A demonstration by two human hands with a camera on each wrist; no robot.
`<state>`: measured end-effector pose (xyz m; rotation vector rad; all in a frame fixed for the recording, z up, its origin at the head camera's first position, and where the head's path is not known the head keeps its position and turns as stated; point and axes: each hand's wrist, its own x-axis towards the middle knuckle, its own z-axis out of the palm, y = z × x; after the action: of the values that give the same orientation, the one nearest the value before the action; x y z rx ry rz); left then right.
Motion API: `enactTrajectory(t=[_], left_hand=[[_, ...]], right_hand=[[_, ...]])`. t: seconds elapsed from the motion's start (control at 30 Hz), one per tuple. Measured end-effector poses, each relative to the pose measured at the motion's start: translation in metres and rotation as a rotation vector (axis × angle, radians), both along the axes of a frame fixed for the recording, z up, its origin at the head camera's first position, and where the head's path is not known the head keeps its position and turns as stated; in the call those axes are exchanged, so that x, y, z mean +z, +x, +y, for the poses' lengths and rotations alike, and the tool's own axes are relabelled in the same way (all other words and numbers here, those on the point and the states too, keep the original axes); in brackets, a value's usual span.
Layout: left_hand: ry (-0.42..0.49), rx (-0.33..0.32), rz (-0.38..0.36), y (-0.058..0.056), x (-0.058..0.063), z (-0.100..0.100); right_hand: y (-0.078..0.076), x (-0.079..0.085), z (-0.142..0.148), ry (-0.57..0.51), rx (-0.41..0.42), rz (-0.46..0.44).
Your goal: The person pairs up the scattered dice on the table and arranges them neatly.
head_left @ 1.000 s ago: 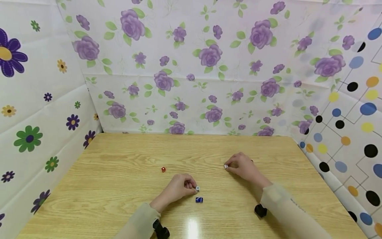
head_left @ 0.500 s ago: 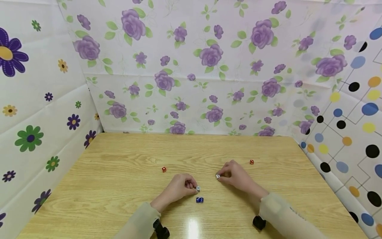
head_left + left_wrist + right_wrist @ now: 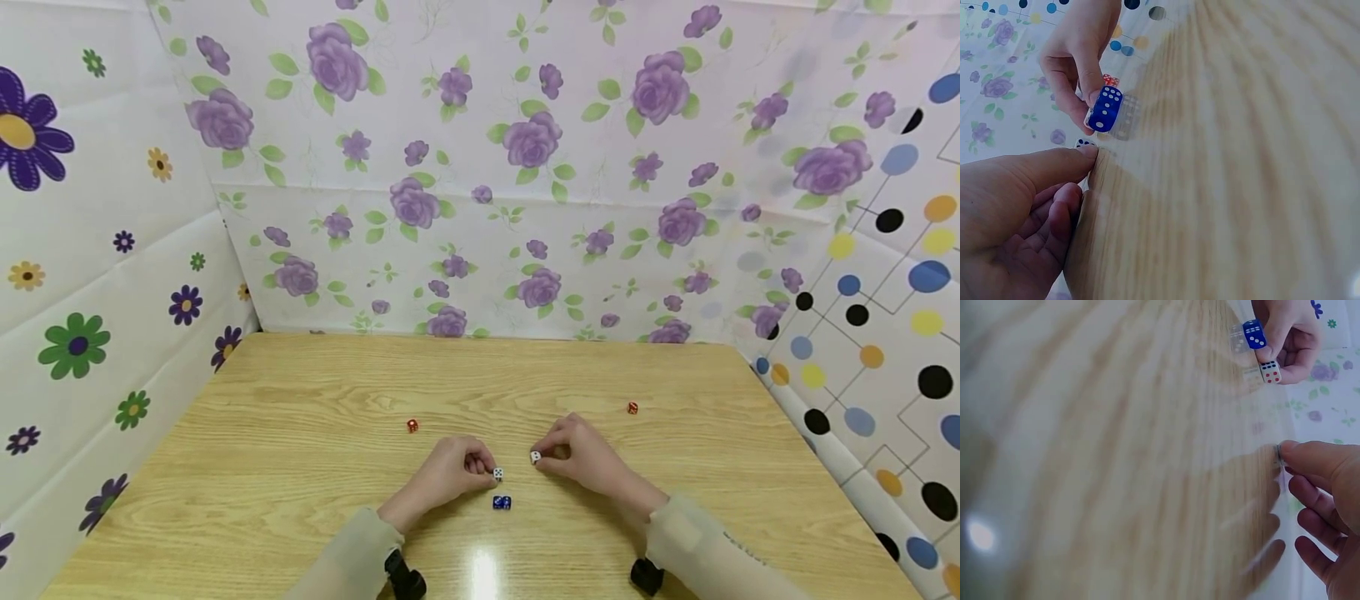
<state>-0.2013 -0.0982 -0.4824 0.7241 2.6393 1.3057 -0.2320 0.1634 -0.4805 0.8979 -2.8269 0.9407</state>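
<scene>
In the head view my left hand (image 3: 447, 472) rests low over the table, thumb and fingertips pinching a white die (image 3: 498, 473). Two blue dice (image 3: 502, 502) sit side by side just in front of it, on my side. My right hand (image 3: 586, 457) pinches a second white die (image 3: 536, 457) a short way to the right. In the right wrist view that die is mostly hidden behind the thumb (image 3: 1310, 456), while the left hand's white die (image 3: 1270, 372) shows beside a blue die (image 3: 1254, 334). The left wrist view shows the blue dice (image 3: 1107, 109) between the hands.
One red die (image 3: 412, 426) lies beyond my left hand; another red die (image 3: 633, 408) lies beyond my right, farther right. The wooden table (image 3: 300, 392) meets a flowered cloth (image 3: 480, 250) at the back, with patterned cloths at both sides.
My right hand has moved left and toward me with its white die, closer to the left hand's die. The right red die has come into full view. The left hand stays put.
</scene>
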Motion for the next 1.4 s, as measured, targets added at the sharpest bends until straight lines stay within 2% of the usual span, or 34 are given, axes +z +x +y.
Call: enactTrajectory(t=[0.5, 0.8, 1.07, 1.4], left_hand=[[0.002, 0.0, 0.002, 0.001, 0.001, 0.001], [0.009, -0.001, -0.005, 0.001, 0.002, 0.0], [0.015, -0.007, 0.0, 0.001, 0.002, 0.0], [0.012, -0.003, -0.006, 0.001, 0.001, 0.0]], right_hand=[[0.003, -0.001, -0.002, 0.012, -0.027, 0.04], [0.007, -0.002, -0.008, -0.007, 0.006, -0.007], [0.014, 0.004, -0.017, -0.004, 0.031, -0.035], [0.019, 0.001, -0.027, -0.01, 0.052, 0.002]])
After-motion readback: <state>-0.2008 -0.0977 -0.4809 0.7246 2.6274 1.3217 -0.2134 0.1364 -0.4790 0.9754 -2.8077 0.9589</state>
